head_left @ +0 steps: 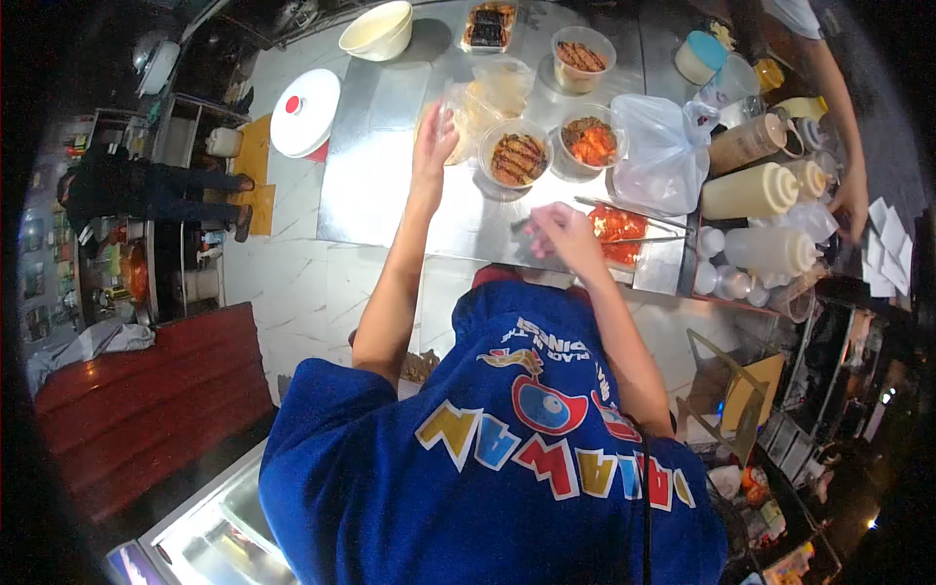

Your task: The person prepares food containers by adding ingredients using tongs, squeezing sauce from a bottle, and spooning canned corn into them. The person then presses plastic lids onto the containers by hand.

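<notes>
A: Landmark: the cutlet bowl (517,159) on the metal bench (375,161). Contents?
B: Clear round bowl; browned pieces striped with dark sauce, lying in a row.

A: Left hand (436,138)?
B: Left of the cutlet bowl, at the near edge of the clear bag (499,86). Grip: fingers apart. Contact with the bag cannot be told. The bag sits just beyond the cutlet bowl, slightly left; contents tan, indistinct.

A: Right hand (564,237)?
B: On the wearer's side of the cutlet bowl, slightly right, beside the red tray (620,224). Fingers bent and blurred; cannot tell whether the grip is closed on anything.

A: Red tray?
B: Right of the cutlet bowl and nearer the wearer; glossy red food inside, tongs (655,239) across it.

A: Other containers?
B: Just right of the cutlet bowl, the mixed bowl (591,138): brown meat beside orange-red pieces. Beyond, rightward, the meat bowl (583,60): brown strips on top. Straight beyond, the small tray (488,27): dark-topped food. Well right, past the white bag (661,146), bottles (749,191), several with pale contents.
</notes>
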A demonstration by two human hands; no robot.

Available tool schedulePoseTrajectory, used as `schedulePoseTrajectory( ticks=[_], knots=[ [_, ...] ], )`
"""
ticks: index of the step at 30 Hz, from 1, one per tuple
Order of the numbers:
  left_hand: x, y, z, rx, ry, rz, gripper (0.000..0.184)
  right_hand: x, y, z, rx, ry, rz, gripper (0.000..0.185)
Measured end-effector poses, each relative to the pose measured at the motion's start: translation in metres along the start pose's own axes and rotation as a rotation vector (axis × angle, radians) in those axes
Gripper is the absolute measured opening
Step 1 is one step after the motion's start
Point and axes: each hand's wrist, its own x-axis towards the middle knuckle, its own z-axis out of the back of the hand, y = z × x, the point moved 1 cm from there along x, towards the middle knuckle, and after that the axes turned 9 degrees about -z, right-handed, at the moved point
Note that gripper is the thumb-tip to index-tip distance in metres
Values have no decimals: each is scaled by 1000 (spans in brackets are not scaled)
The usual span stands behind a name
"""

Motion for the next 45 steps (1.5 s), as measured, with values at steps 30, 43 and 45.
schedulePoseTrajectory(
  ticks=[30, 43, 45],
  knots=[
    [-62, -15, -3, 501, -31, -269, 99, 17, -27, -15, -17, 136, -134, 30],
    [-11, -25, -35, 721, 215, -343, 103, -48, -49, 6, -36, 128, 32, 27],
    [-12, -5, -26, 621, 147, -320, 98, -47, -49, 6, -22, 110, 55, 26]
  ],
)
